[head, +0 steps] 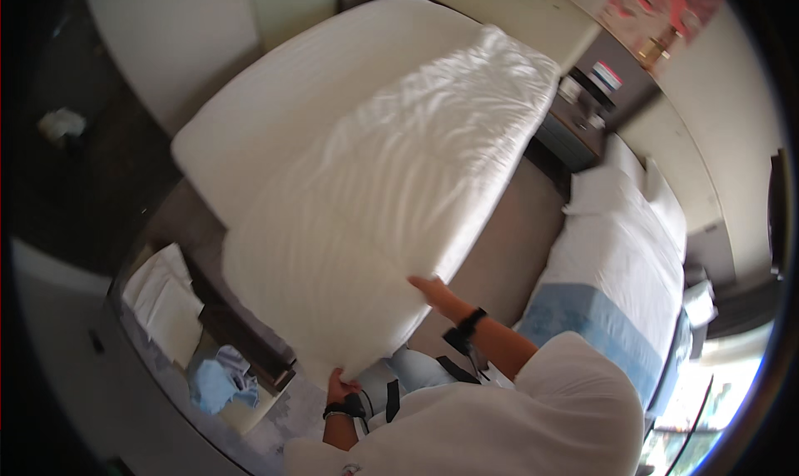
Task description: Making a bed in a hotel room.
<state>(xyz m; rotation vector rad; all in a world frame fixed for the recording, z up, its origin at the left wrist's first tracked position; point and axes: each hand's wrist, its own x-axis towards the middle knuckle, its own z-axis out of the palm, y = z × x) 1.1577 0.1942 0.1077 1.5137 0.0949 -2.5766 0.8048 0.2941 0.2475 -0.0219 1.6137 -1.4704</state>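
A white sheet (pixel 349 207) lies partly over a bed's pale mattress (pixel 281 95), bunched and wrinkled toward the far right corner. Its near end reaches up to my body. My left hand (pixel 342 388) grips the sheet's near edge at the lower middle. Against the right side of the sheet, near the mattress's near right edge, lies my right hand (pixel 434 294); whether its fingers hold the fabric cannot be told. Both wrists wear black straps.
A second bed (pixel 615 245) with white bedding and a blue runner stands at right. Between the beds is carpet (pixel 509 239), with a nightstand (pixel 568 133) at the far end. A bench (pixel 249 413) at lower left holds folded white linen (pixel 165 307) and a blue cloth (pixel 215 382).
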